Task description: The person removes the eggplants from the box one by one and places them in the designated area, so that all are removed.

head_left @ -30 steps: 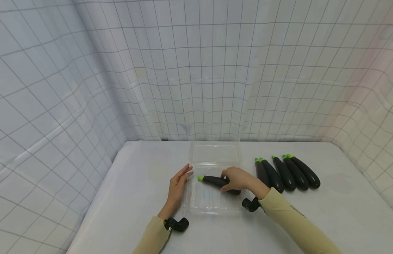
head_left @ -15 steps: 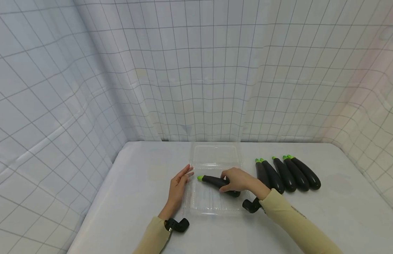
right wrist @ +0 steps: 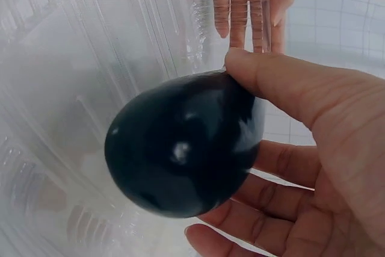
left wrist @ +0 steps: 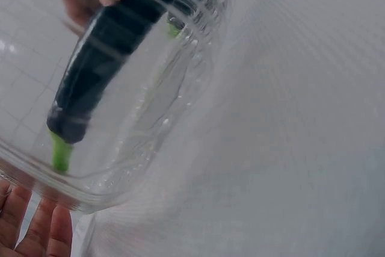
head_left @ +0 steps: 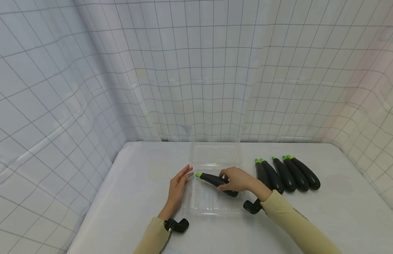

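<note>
My right hand (head_left: 235, 179) grips a dark eggplant (head_left: 212, 179) with a bright green stem over the clear plastic container (head_left: 199, 204). The stem points left, toward the container's left wall. In the right wrist view, thumb and fingers (right wrist: 283, 82) wrap the eggplant's body (right wrist: 180, 148), its rounded end facing the camera. My left hand (head_left: 178, 187) rests along the container's left side, fingers fairly straight. The left wrist view shows those fingertips (left wrist: 42, 227) at the outside of the clear wall (left wrist: 90, 200), with the green stem (left wrist: 60, 151) seen through it.
Several more eggplants (head_left: 286, 176) lie side by side on the white table (head_left: 145, 169), to the right of the container. The container's lid (head_left: 215, 154) is folded back flat behind it. White grid-patterned curtains (head_left: 202, 88) surround the table at the back and sides.
The held eggplant has shifted slightly to the left and its stem end slightly toward the back, along with my right hand. My left hand stays in place at the container's side.
</note>
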A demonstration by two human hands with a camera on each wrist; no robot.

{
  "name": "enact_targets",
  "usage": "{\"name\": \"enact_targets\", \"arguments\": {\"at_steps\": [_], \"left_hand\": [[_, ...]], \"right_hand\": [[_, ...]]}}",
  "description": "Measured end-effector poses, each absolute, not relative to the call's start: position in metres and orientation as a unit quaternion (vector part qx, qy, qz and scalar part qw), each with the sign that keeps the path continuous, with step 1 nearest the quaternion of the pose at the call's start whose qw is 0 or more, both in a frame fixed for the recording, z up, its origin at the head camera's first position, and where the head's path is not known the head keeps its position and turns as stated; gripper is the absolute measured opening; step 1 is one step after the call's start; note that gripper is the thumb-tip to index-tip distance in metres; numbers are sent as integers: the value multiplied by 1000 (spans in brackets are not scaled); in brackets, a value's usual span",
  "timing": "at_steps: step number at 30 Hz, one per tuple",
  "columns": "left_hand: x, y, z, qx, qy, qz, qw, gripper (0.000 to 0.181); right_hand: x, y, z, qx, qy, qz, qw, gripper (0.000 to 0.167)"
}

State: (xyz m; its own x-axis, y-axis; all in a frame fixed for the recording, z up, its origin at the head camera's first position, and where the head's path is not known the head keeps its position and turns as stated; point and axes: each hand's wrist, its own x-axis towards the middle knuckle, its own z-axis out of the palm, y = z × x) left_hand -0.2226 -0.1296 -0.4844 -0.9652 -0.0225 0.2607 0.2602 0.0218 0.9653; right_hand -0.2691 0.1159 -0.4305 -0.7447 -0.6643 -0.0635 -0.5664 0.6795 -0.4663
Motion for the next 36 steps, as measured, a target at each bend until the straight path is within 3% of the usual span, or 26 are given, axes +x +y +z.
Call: {"name": "enact_targets", "arguments": {"at_steps": [36], "left_hand": [[-222,-129,-483,-86,-711,-689,109,38]], "right_hand": [[-263,124,-419,-356,894,-270,27,41]]}}
